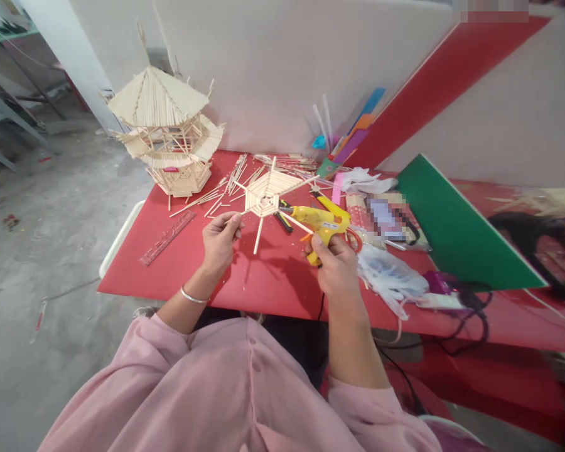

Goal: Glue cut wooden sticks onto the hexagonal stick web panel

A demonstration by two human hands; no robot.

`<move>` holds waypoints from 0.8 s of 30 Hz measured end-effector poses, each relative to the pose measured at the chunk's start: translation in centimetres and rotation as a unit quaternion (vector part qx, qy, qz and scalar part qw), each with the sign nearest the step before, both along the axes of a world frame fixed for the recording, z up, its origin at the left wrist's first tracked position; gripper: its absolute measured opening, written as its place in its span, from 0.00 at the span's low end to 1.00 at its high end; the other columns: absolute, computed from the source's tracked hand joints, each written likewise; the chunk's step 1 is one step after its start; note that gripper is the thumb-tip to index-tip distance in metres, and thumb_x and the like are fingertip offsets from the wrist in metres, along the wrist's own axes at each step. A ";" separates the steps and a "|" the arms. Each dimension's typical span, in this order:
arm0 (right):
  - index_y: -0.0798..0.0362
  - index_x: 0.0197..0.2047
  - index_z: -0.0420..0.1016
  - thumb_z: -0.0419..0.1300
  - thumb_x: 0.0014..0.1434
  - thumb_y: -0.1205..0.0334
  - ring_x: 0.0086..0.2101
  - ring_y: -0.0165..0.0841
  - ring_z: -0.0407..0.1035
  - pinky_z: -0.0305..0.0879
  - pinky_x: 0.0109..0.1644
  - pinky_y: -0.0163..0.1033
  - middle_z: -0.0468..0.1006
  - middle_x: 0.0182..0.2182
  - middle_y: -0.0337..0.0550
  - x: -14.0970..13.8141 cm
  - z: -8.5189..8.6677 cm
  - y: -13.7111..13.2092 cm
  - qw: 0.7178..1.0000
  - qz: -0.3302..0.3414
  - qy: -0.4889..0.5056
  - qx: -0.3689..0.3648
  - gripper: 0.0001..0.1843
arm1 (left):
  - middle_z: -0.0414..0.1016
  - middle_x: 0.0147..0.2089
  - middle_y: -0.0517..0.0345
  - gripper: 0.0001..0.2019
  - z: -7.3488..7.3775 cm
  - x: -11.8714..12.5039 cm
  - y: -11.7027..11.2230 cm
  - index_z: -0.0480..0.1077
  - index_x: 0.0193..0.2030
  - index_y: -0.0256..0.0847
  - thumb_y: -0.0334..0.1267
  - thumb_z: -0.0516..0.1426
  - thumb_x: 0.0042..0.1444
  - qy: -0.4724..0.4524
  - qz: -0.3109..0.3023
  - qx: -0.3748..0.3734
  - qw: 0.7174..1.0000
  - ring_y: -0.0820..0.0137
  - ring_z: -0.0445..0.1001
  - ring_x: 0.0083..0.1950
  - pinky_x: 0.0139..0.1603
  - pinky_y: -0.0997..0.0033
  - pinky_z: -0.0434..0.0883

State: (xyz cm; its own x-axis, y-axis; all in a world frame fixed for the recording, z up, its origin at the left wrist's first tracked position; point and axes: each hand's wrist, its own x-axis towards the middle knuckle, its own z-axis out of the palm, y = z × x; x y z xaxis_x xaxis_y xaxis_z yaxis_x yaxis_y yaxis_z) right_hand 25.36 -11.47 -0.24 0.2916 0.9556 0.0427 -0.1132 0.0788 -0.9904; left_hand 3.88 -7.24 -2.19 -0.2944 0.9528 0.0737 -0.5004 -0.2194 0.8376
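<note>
My left hand (220, 242) pinches one spoke of a hexagonal stick panel (266, 193), holding it tilted above the red table (179, 270). My right hand (335, 265) is wrapped round the handle of a yellow glue gun (321, 221). The gun's nozzle points left at the panel's right side. A silver bangle sits on my left wrist. Pink sleeves cover both forearms near the bottom of the view.
A stick-built pagoda model (169, 135) stands at the table's far left corner. Loose sticks (211, 199) and a clear ruler (167, 237) lie beside it. Plastic bags (388, 276), a green board (456, 220), coloured paper (353, 135) and black cables (466, 314) crowd the right side.
</note>
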 end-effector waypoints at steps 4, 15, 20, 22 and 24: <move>0.50 0.30 0.75 0.77 0.39 0.37 0.23 0.26 0.67 0.67 0.27 0.33 0.73 0.21 0.33 -0.6 -0.3 0.2 0.999 0.032 0.030 -0.024 0.28 | 0.75 0.23 0.62 0.16 -0.1 0.1 0.0 0.79 0.32 0.37 0.47 0.74 0.45 -0.009 -0.010 -0.011 1.000 0.83 0.66 0.20 0.19 0.83 0.60; 0.51 0.34 0.75 0.68 0.52 0.33 0.25 0.29 0.67 0.66 0.31 0.38 0.74 0.25 0.36 1.3 -0.4 -0.9 0.963 -0.195 -0.188 0.015 0.27 | 0.76 0.24 0.62 0.17 0.0 -0.5 0.2 0.80 0.34 0.38 0.49 0.73 0.46 0.061 0.044 0.008 0.997 0.81 0.68 0.21 0.22 0.81 0.65; 0.50 0.34 0.77 0.64 0.60 0.40 0.31 0.36 0.71 0.69 0.38 0.43 0.79 0.30 0.44 0.3 1.2 -2.1 0.867 -0.165 -0.443 0.156 0.20 | 0.77 0.25 0.62 0.13 0.0 -0.3 -0.1 0.81 0.33 0.40 0.47 0.71 0.50 0.144 0.100 0.047 0.983 0.78 0.70 0.23 0.26 0.78 0.68; 0.49 0.35 0.78 0.62 0.63 0.42 0.33 0.38 0.73 0.70 0.41 0.44 0.80 0.30 0.45 -0.6 1.3 -1.9 0.837 -0.147 -0.489 0.199 0.18 | 0.78 0.26 0.61 0.11 0.1 -0.1 -0.2 0.81 0.33 0.40 0.46 0.70 0.51 0.165 0.110 0.049 0.979 0.77 0.71 0.25 0.27 0.77 0.69; 0.49 0.37 0.79 0.61 0.65 0.45 0.35 0.39 0.74 0.71 0.43 0.45 0.81 0.32 0.47 -1.3 1.2 -1.6 0.822 -0.146 -0.507 0.215 0.17 | 0.78 0.26 0.60 0.11 0.1 -0.1 -0.4 0.81 0.33 0.40 0.46 0.70 0.51 0.178 0.117 0.053 0.976 0.76 0.71 0.25 0.27 0.76 0.69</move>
State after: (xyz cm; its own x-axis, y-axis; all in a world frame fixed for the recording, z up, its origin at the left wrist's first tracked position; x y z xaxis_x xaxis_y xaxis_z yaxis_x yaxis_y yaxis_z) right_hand 24.07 -13.06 0.92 0.1111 0.6841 0.7209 0.8391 0.3241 -0.4369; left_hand 3.76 -7.62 -2.06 -0.4413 0.8440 0.3049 -0.1077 -0.3871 0.9157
